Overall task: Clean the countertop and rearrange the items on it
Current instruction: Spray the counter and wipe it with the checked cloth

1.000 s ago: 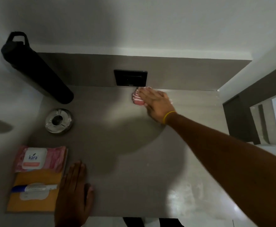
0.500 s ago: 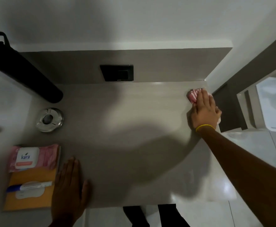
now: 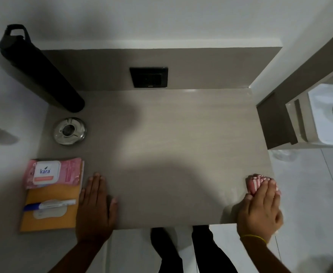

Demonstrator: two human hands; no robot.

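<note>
Nearest the camera, the left hand (image 3: 94, 209) lies flat and open on the front edge of the grey-brown matte countertop (image 3: 167, 146), holding nothing; the right hand (image 3: 260, 209) is spread over a pink-and-white striped cloth (image 3: 254, 183), pressing it down at the front right corner; beside the left hand sit an orange flat packet (image 3: 49, 209) with a blue-and-white pen (image 3: 49, 204) on it and a pink Kara wipes pack (image 3: 53, 172); further back, a round steel ashtray (image 3: 70, 131), a tall black bottle (image 3: 41, 69), a black wall socket (image 3: 149, 76); white walls, pale floor tiles.
</note>
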